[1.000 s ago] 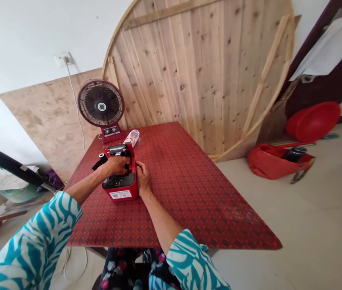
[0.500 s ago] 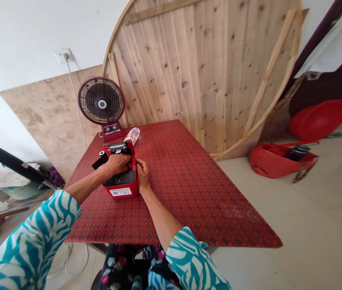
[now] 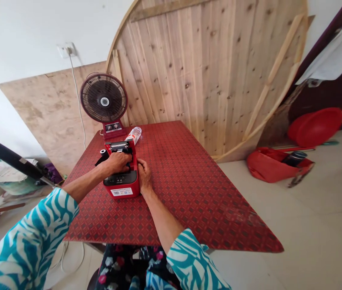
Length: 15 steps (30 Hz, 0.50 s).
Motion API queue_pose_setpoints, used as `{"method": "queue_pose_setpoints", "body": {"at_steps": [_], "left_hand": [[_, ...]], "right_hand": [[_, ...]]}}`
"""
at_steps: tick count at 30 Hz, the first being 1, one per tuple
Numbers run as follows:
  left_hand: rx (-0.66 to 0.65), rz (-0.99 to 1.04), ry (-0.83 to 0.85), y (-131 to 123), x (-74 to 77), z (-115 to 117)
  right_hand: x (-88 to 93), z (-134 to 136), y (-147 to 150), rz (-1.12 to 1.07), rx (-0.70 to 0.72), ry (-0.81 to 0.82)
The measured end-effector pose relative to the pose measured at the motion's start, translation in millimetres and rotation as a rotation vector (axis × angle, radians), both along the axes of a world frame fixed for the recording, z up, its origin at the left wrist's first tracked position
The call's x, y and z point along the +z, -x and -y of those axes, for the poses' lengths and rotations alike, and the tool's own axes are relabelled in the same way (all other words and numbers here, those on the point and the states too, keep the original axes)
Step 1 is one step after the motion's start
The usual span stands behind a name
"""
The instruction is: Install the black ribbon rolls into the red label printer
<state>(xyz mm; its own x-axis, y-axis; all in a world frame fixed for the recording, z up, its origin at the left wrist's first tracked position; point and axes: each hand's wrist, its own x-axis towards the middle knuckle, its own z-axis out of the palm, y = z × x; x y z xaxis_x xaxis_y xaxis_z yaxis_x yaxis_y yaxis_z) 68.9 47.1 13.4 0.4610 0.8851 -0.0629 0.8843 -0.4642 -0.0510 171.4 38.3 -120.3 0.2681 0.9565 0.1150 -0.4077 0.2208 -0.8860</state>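
Observation:
A red and black label printer (image 3: pixel 121 190) stands on the patterned red table with its lid raised. My left hand (image 3: pixel 119 162) reaches into the open top, fingers bent down and closed; whatever they hold inside is hidden. My right hand (image 3: pixel 144 175) is wrapped round the printer's right side, fingertips curled over the edge of the casing. Left of the printer lies a black roll with a white core (image 3: pixel 103 152), partly behind my left forearm. A clear plastic bottle with a red and white label (image 3: pixel 134 134) lies behind the printer.
A dark red fan (image 3: pixel 104 101) stands at the table's (image 3: pixel 195 193) far left corner. Against the wall leans a large round wooden board (image 3: pixel 201 76). A red bag (image 3: pixel 264 166) with a dark cup (image 3: pixel 294 158) and a red basin (image 3: pixel 316 127) are on the right.
The view has shifted slightly. My left hand has moved a little inside the printer, while my right hand keeps its place on the side.

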Motion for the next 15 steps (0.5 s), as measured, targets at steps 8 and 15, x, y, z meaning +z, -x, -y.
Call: {"method": "queue_pose_setpoints", "body": {"at_steps": [8,15], "left_hand": [[-0.065,-0.042,-0.086,8.3,27.3,22.9],[0.307,0.664,-0.131,92.2,53.8,9.4]], "right_hand": [[-3.6,-1.2,-0.5,0.048,-0.013,-0.027],[-5.7,-1.3,-4.2,0.038,-0.021,0.038]]}}
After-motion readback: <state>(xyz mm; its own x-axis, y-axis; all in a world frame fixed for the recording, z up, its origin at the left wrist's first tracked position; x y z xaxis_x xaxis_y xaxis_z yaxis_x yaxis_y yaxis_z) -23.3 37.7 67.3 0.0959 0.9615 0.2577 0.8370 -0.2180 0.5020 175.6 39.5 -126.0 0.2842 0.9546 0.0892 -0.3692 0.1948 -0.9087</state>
